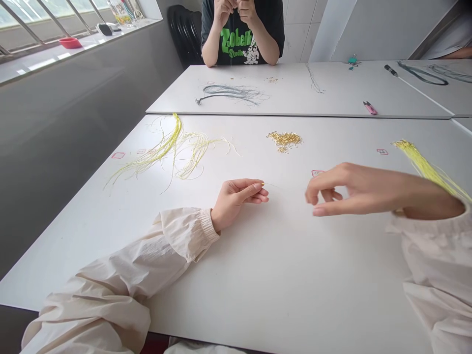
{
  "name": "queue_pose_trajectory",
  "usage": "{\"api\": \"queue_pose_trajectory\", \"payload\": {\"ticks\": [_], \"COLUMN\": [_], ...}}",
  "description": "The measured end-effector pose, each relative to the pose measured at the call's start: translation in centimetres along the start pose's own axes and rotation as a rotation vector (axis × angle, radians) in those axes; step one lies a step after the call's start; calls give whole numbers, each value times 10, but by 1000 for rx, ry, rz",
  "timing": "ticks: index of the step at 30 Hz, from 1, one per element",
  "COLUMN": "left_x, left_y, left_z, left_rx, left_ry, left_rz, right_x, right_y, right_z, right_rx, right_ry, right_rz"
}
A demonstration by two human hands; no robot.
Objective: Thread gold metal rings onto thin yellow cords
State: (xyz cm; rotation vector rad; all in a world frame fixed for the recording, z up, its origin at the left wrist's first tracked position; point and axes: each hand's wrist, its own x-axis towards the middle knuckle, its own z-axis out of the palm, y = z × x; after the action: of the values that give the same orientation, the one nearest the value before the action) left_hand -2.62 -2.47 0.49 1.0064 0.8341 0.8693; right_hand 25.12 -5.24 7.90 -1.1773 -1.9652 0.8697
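Head view: my left hand (236,199) pinches a gold bit (263,184); I'd steady it, thread (271,185) unsnagged; my right hand (357,189) curves wide, apparently empty.

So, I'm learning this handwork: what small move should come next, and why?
Probably bring the right hand to the thin strand: it juts from the pinch of the left hand, while the right hand hovers apart with its grip open.
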Motion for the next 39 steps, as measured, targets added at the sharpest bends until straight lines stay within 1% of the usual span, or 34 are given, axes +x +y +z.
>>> {"api": "queue_pose_trajectory", "payload": {"ticks": [2, 3, 5, 6, 8, 10, 11, 15, 17, 22, 28, 32, 39], "left_x": [0, 0, 0, -1, -1, -2, -2, -1, -1, 0, -1, -2, -4], "left_y": [-1, -1, -1, -1, -1, -1, -1, -2, -2, -1, 2, 2, 3], "left_z": [0, 1, 1, 1, 2, 2, 2, 2, 1, 1, 3, 4, 7], "left_rx": [11, 19, 43, 61, 113, 168, 188, 196, 185, 239, 275, 274, 284], "left_ry": [-9, -14, -26, -34, -60, -82, -85, -77, -82, -101, -128, -148, -81], "left_rz": [11, 20, 44, 59, 86, 108, 116, 119, 118, 165, 91, 74, 95], "right_x": [11, 14, 20, 21, 23, 24, 24, 23, 22, 20, 19, 18, 17], "right_y": [-3, -4, -3, -2, 4, 10, 12, 17, 17, 16, 17, 16, 13], "right_z": [25, 37, 57, 65, 77, 85, 88, 93, 94, 95, 94, 94, 96], "right_rx": [-176, -216, -162, -78, 146, 326, 373, 362, 350, 370, 466, 446, 415], "right_ry": [-281, -273, -169, -139, -133, -126, -108, 19, 42, 13, -49, -35, 0], "right_rz": [-34, -18, 79, 135, 213, 239, 236, 190, 181, 179, 169, 163, 146]}}
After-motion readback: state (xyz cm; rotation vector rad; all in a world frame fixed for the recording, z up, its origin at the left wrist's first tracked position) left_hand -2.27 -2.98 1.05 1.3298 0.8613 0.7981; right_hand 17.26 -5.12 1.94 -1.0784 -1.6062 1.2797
